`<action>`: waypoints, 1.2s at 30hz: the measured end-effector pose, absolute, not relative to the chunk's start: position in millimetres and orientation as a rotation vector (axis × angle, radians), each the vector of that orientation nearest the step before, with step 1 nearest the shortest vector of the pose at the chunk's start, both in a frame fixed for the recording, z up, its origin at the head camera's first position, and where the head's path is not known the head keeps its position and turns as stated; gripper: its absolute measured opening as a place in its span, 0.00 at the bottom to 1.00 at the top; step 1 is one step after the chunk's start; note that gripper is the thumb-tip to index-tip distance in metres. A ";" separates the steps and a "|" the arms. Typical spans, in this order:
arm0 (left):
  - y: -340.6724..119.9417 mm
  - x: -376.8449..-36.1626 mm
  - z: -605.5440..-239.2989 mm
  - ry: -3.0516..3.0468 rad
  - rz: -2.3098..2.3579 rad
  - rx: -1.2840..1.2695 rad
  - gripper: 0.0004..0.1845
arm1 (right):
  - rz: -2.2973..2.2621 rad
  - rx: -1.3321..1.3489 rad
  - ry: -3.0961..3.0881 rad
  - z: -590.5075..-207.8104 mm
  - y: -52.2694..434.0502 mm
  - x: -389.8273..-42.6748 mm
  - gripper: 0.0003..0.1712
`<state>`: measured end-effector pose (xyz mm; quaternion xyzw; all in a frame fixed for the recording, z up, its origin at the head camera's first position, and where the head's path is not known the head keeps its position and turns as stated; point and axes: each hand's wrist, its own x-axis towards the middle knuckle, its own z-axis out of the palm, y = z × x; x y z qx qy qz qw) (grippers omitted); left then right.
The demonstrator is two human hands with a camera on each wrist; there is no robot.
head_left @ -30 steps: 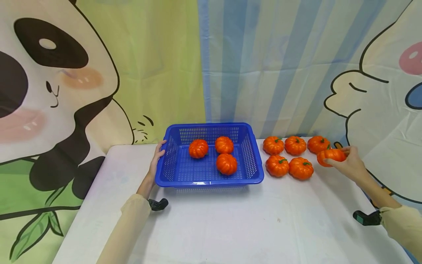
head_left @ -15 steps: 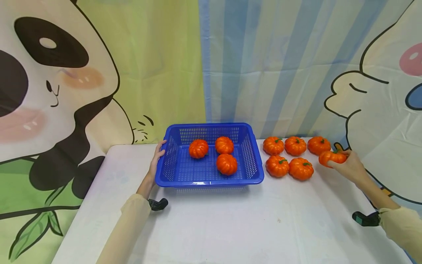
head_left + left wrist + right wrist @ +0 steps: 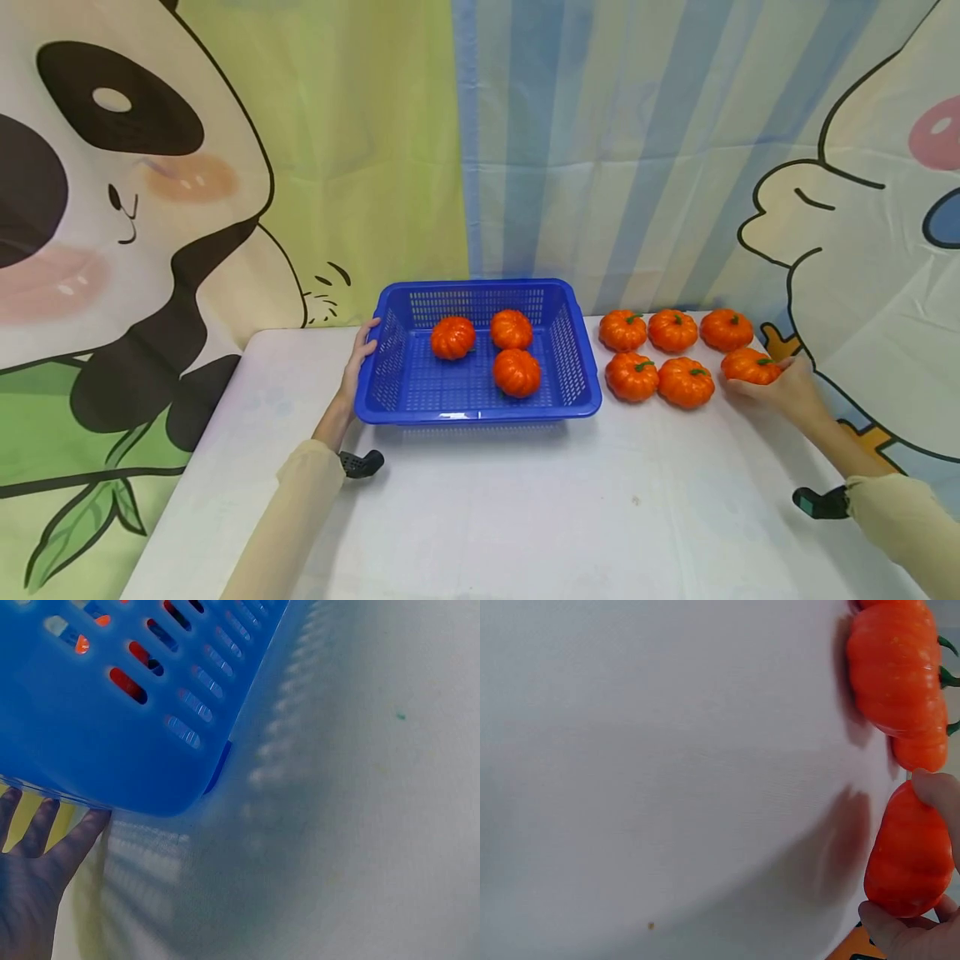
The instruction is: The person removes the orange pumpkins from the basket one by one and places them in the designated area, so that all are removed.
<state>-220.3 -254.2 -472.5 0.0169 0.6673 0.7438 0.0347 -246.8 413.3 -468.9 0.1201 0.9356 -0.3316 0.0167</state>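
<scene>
A blue plastic basket (image 3: 575,342) stands at the back middle of the white table (image 3: 525,508) and holds three orange toy pumpkins (image 3: 515,372). My left hand (image 3: 359,353) rests with straight fingers (image 3: 69,846) against the basket's left rim (image 3: 105,791). To the right of the basket lie several more pumpkins (image 3: 632,376) in two rows. At the right end of the near row my right hand (image 3: 776,387) grips one pumpkin (image 3: 748,366) low at the table; in the right wrist view fingertips (image 3: 937,791) curl around this pumpkin (image 3: 907,855).
A cartoon backdrop cloth (image 3: 480,150) hangs right behind the table. The pumpkin rows (image 3: 896,671) lie near the table's right rear corner. Wrist camera mounts (image 3: 361,463) sit at both forearms.
My right hand has lowered the pumpkin from a little above the table down to the near row's right end and turned it more upright. The left hand has stayed on the basket.
</scene>
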 end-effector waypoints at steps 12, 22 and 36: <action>-253.9 -220.2 -474.1 2.049 2.283 0.052 0.29 | -0.859 0.274 2.985 -486.7 404.0 -243.7 0.69; -254.9 -221.6 -474.7 2.067 2.273 0.046 0.29 | -0.840 0.238 3.016 -464.7 402.5 -230.7 0.70; -257.2 -222.6 -477.0 2.062 2.277 0.039 0.29 | -1.053 -0.309 3.171 -393.4 315.4 -190.2 0.31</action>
